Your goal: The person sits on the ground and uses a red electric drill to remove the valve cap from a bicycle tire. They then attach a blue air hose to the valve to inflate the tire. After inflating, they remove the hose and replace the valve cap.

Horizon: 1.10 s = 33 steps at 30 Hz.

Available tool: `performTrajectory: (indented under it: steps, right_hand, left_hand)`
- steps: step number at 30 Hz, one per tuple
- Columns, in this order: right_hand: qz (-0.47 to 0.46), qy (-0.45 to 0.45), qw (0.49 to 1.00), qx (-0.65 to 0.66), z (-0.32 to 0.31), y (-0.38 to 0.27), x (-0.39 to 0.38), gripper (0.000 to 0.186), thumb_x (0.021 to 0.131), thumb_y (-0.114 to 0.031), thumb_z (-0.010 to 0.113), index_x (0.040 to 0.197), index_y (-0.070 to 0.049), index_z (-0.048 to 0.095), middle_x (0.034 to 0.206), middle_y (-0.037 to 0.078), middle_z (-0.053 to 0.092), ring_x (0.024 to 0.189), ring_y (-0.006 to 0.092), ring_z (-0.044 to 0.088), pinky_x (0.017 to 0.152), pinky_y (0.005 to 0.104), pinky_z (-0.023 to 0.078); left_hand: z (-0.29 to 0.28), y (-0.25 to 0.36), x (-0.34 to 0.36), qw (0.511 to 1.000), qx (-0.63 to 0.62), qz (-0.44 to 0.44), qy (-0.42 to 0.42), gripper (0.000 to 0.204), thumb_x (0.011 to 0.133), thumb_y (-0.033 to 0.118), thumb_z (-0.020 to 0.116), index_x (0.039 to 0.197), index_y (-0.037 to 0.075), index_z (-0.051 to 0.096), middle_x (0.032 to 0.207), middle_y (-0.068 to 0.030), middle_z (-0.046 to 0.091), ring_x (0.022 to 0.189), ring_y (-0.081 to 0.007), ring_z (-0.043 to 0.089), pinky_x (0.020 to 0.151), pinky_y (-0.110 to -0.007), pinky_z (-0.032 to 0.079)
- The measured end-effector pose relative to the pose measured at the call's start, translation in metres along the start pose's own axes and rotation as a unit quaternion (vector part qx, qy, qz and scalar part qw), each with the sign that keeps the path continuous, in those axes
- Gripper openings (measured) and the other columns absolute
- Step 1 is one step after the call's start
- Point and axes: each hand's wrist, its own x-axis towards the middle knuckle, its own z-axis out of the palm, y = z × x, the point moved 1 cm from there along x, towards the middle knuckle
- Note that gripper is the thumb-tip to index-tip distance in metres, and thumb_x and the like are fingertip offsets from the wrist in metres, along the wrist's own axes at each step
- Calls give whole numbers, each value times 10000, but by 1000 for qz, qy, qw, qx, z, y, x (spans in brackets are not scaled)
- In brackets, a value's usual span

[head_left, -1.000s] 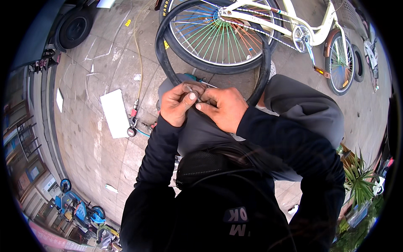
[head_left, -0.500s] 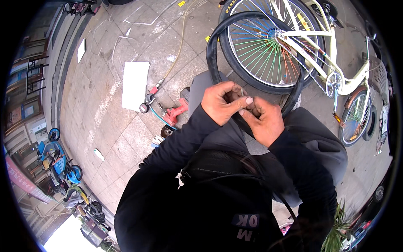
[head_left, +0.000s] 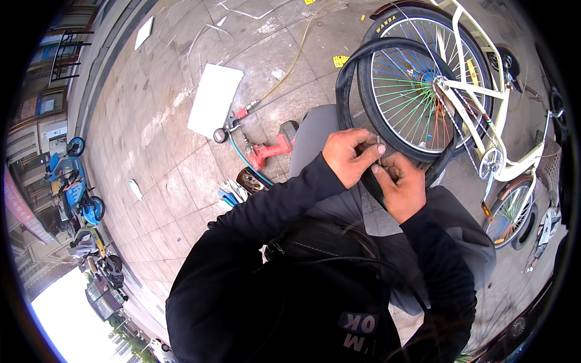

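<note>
A black inner tube (head_left: 345, 91) loops up from between my knees and lies against the rear wheel of a cream bicycle (head_left: 465, 112). My left hand (head_left: 351, 158) is closed on the tube, thumb and fingers pinched, and a small thin stem, perhaps the valve, shows at the fingertips. Close beside it, my right hand (head_left: 402, 189) has its fingers curled in a pinch at the same stretch of tube. The fingers hide most of what is between them. The wheel (head_left: 417, 136) has spokes in several colours and its tyre on.
Left of my knee lie a red cordless power tool (head_left: 266, 151), an air hose fitting with a gauge (head_left: 222, 134) and a white board (head_left: 215, 101). Small tools (head_left: 233, 192) sit near my left forearm. Parked scooters (head_left: 75, 181) stand at the far left.
The whole view has shifted, so my hands, the tube and the bicycle appear farther right and lower. Both hands keep nearly the same pinch on the tube.
</note>
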Motion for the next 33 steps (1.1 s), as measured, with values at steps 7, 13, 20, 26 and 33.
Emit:
performTrajectory:
  steps: [7, 13, 20, 26, 33]
  right_hand:
    - [-47, -140, 931, -335, 13, -12, 5, 204, 895, -232, 651, 900, -33, 605, 744, 197, 675, 720, 400, 669, 673, 507, 524]
    - [-39, -65, 968, -239, 5, -19, 3, 215, 900, -236, 669, 912, -30, 608, 763, 196, 671, 714, 408, 655, 649, 498, 497]
    - [-41, -43, 985, -160, -6, 4, -18, 185, 853, -94, 744, 938, 5, 612, 607, 120, 513, 498, 235, 440, 513, 356, 377]
    - [47, -57, 983, -168, -4, -2, -21, 212, 837, -137, 757, 959, -20, 628, 717, 190, 638, 647, 372, 637, 593, 428, 479]
    - [10, -88, 981, -171, 1, -7, -17, 225, 845, -160, 743, 976, -15, 630, 807, 184, 672, 720, 382, 666, 630, 424, 509]
  left_hand:
    - [-19, -15, 3, 983, 10, 1, 183, 145, 901, 70, 720, 899, -52, 643, 720, -31, 661, 627, -39, 569, 544, -217, 470]
    - [-130, -247, 30, 883, 3, -224, 413, 317, 880, 263, 726, 885, -52, 692, 723, -121, 705, 591, -184, 662, 565, -324, 517]
    - [-219, -453, -41, 808, 189, -433, 351, 419, 804, 398, 726, 1032, 47, 741, 951, -180, 742, 924, -336, 717, 865, -394, 551]
    - [-203, -392, -114, 657, 471, -459, 369, 428, 828, 337, 689, 1059, -10, 592, 960, -202, 720, 975, -367, 696, 868, -450, 535]
    - [-265, -501, -131, 674, 195, -623, 346, 446, 902, 385, 614, 1085, -10, 716, 1106, -236, 708, 1048, -346, 695, 902, -417, 540]
